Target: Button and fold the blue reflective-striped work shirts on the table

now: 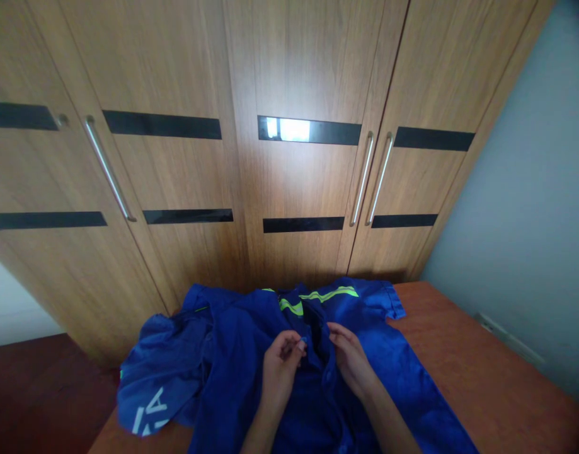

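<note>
Pinching two front edges [312, 358] of one blue garment [239, 353], one per grip: left hand [280, 367], right hand [353, 360].

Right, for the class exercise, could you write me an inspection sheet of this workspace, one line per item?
Surface: reddish-brown top, largely covered by cloth.
Job's things: blue garment with yellow-green stripes, its front edges parted between the hands.
Clutter: bunched blue cloth with white lettering at the left; whether it is a separate piece cannot be told.
Grippers: left hand, grip pinched at one front edge; right hand, grip on the opposite edge.
Cables: nothing seen.
Surroundings: wooden cupboard doors with metal handles and black strips behind; pale wall at the right.
</note>
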Available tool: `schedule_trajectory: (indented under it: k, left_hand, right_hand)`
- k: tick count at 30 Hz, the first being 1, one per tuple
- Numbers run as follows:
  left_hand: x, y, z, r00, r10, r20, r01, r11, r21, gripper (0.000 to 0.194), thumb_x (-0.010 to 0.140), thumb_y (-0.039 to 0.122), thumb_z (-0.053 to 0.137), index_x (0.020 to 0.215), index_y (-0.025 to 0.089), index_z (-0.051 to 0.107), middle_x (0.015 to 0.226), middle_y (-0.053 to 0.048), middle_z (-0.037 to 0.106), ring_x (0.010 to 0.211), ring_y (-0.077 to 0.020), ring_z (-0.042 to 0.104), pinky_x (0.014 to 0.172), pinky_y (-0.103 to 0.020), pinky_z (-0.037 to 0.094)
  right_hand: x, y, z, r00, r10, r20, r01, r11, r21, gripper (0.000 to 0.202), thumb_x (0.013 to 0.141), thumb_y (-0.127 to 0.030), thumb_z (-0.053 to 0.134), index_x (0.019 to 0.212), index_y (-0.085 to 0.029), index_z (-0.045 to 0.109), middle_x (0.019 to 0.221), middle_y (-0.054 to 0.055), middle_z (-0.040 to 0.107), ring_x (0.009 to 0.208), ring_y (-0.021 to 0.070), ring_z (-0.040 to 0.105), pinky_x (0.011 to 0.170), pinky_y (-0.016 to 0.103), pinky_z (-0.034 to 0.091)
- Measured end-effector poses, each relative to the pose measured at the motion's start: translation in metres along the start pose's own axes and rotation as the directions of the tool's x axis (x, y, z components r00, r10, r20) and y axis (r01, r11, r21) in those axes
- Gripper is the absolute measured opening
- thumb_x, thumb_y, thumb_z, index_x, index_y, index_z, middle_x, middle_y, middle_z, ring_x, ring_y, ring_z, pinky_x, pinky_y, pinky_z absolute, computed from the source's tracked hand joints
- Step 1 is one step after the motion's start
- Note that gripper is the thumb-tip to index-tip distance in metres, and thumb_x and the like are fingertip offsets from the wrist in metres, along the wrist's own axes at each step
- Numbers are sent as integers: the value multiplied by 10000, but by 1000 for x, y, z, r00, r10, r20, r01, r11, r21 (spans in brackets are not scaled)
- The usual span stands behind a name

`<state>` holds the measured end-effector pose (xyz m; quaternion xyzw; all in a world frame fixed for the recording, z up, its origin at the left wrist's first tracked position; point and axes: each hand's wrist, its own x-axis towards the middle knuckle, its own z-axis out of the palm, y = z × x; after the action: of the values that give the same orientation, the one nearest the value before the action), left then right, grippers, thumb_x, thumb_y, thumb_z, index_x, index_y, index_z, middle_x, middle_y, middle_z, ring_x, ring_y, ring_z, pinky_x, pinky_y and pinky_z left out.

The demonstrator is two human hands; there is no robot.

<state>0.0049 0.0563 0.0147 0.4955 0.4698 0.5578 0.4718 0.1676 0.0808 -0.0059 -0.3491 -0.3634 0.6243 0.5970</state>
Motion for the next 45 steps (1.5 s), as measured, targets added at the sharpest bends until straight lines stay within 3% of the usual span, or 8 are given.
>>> schedule_trajectory:
  k: [4, 9, 13, 18, 27, 33, 37, 45]
  left_hand:
    - [-6, -3, 10, 998, 60, -1, -59, 983, 175, 145, 810, 331, 600, 787, 188, 608, 672, 11, 616, 627, -134, 565, 571, -211, 425]
    - [-9, -7, 14, 990, 138, -21, -123, 934, 335, 143, 848, 317, 552, 821, 199, 628, 757, -7, 667, 698, -154, 614, 644, -232, 457]
    - [-9, -9, 14, 985, 173, -21, -152, 910, 385, 132, 850, 302, 544, 822, 209, 633, 772, -7, 680, 720, -165, 638, 664, -242, 476]
    - [-9, -14, 13, 977, 203, -59, -160, 891, 424, 111, 827, 284, 564, 827, 220, 654, 793, -21, 701, 730, -187, 653, 686, -269, 496]
    - [-11, -12, 13, 969, 245, 16, -221, 841, 493, 158, 804, 209, 520, 776, 243, 672, 747, -35, 679, 694, -201, 631, 668, -290, 468]
    - [-11, -9, 13, 975, 216, 49, -213, 851, 481, 179, 781, 176, 509, 800, 236, 677, 788, -38, 696, 742, -206, 643, 708, -293, 472]
    - [-11, -6, 13, 994, 106, 37, -112, 914, 390, 156, 818, 292, 530, 816, 210, 664, 766, -35, 702, 713, -198, 648, 669, -276, 485]
    - [-7, -15, 15, 995, -7, -95, 27, 978, 209, 217, 760, 399, 600, 751, 185, 634, 678, -13, 660, 674, -187, 625, 630, -263, 477]
  right_hand:
    - [-12, 5, -1, 997, 54, 61, -55, 998, 19, 279, 658, -326, 765, 906, -202, 726, 830, 47, 717, 775, 186, 634, 801, 314, 459]
    - [-15, -3, -1, 987, -4, 158, 36, 980, -197, 250, 727, -371, 717, 915, -209, 734, 831, 39, 703, 788, 189, 616, 774, 309, 452]
    - [-14, -7, 0, 984, -67, 164, 126, 915, -384, 230, 733, -380, 689, 858, -193, 733, 750, 31, 669, 724, 179, 590, 703, 293, 457]
    - [-16, -3, 4, 982, -60, 179, 148, 832, -534, 181, 737, -245, 605, 884, -174, 684, 670, -2, 594, 643, 148, 548, 630, 263, 445]
    - [-21, -1, 10, 962, -13, 272, 184, 768, -613, 287, 692, -105, 513, 962, -203, 520, 639, -70, 501, 572, 102, 506, 526, 206, 374]
    - [-24, -2, 15, 960, 11, 280, 173, 763, -623, 347, 701, -100, 537, 1027, -208, 486, 650, -77, 516, 566, 98, 497, 530, 208, 363]
    - [-26, -5, 16, 951, -8, 309, 204, 767, -608, 308, 760, -145, 536, 1058, -209, 493, 666, -62, 537, 590, 108, 519, 543, 210, 376]
    - [-24, 3, 16, 943, -125, 309, 311, 660, -684, 182, 812, -180, 506, 976, -211, 577, 651, -35, 590, 581, 125, 558, 558, 216, 403]
